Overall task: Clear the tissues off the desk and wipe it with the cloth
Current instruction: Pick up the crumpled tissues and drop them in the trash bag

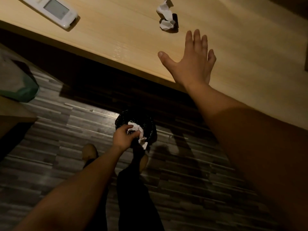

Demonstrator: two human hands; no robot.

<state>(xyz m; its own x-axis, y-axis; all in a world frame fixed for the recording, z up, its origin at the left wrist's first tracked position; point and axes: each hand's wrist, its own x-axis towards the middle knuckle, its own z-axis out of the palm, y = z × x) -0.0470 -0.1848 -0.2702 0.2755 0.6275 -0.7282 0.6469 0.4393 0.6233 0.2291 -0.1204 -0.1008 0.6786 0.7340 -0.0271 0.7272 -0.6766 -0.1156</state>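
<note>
Two crumpled white tissues lie on the light wooden desk: one farther back, one closer to me, with a small dark object beside them. My right hand hovers over the desk just short of the nearer tissue, fingers spread, holding nothing. Down by the floor, my left hand grips a crumpled white tissue directly over a small bin lined with a black bag. No cloth is in view.
A white remote control lies at the desk's far left. A green and white bag rests on a low surface to the left. The floor is dark wood planks; my legs and feet stand beside the bin.
</note>
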